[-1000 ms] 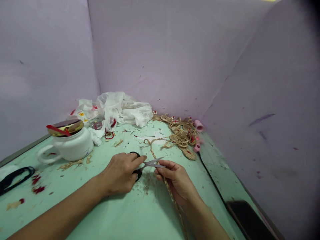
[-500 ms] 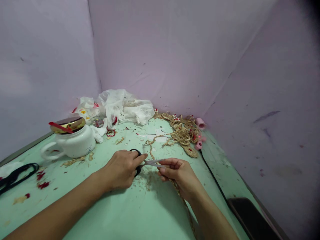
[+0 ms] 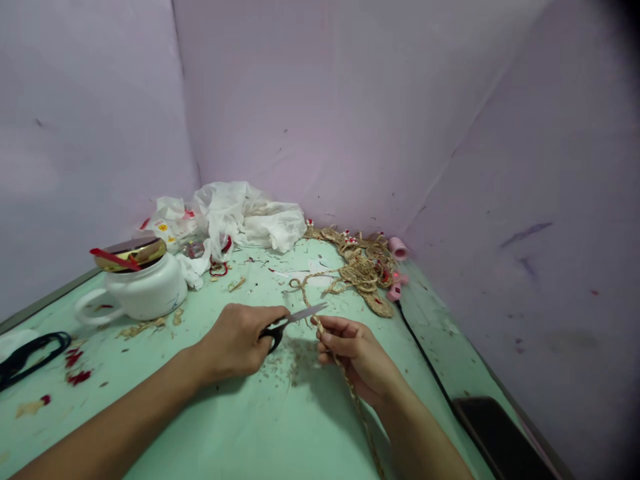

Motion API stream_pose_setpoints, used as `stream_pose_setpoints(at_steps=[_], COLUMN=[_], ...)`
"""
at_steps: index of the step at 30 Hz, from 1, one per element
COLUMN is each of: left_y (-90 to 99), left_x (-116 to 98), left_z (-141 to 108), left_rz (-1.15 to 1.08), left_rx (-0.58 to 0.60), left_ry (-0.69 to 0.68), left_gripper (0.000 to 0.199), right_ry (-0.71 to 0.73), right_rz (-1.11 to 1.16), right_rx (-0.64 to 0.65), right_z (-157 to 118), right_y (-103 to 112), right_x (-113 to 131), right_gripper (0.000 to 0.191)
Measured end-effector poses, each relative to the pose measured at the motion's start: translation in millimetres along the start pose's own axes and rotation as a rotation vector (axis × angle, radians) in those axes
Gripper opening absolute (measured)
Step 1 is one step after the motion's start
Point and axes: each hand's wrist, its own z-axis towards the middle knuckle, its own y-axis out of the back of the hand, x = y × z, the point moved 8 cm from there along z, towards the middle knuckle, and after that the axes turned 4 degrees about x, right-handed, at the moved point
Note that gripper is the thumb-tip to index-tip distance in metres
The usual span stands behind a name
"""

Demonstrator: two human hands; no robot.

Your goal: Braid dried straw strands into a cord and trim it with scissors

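My left hand [image 3: 243,340] grips black-handled scissors [image 3: 304,313] by the finger loops, and their blades point right, close together. Between the thumb and fingers of my right hand [image 3: 355,347] is a braided straw cord [image 3: 354,393]. From that pinch the cord runs down toward the front edge of the view and also up past the blade tips to a small loop. Its far part leads toward a heap of coiled straw braid [image 3: 367,272] at the back right. The blades lie just above my right fingertips.
A white mug [image 3: 145,292] carries a gold-rimmed lid and a red strip at the left. Crumpled white plastic bags [image 3: 250,217] lie against the back wall. A black cord bundle [image 3: 35,357], pink device [image 3: 395,291] with cable and dark phone-like object [image 3: 503,437] flank the hands.
The scissor blades have closed together and swung up, away from my right fingertips. My right hand keeps its pinch on the cord.
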Motion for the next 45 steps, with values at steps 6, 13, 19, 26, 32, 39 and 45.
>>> stream_pose_setpoints(at_steps=[6,13,19,26,32,39,45], left_y=[-2.2,-4.5,-3.3,0.6,3.6,0.2,-7.9], left_x=[7,0,-2,-2,-2,-6,-1], left_z=[0,1,1,1,0,0,-1], left_rz=[0.093,0.216,0.247,0.244,0.235,0.254,0.266], left_rx=[-0.066,0.005,0.01,-0.01,-0.004,0.04,0.05], left_ry=[0.035,0.021,0.001,-0.023,-0.034,-0.063,-0.073], left_gripper=[0.049,0.052,0.052,0.053,0.054,0.054,0.053], right_ry=[-0.013,-0.003,-0.017,-0.043,-0.051,-0.06,-0.051], right_rz=[0.011,-0.026,-0.07,-0.06,-0.057,-0.094,-0.105], right_rx=[-0.034,-0.055,-0.007,-0.001,0.001,0.031,0.03], right_z=[3,2,0,0,-1,-1,-1], right_y=[1,4,-2,1,1,-4,-1], right_x=[-4,-5,-4,-4,-3,-5,-4], right_gripper=[0.028,0.033,0.033,0.03,0.028,0.025,0.025])
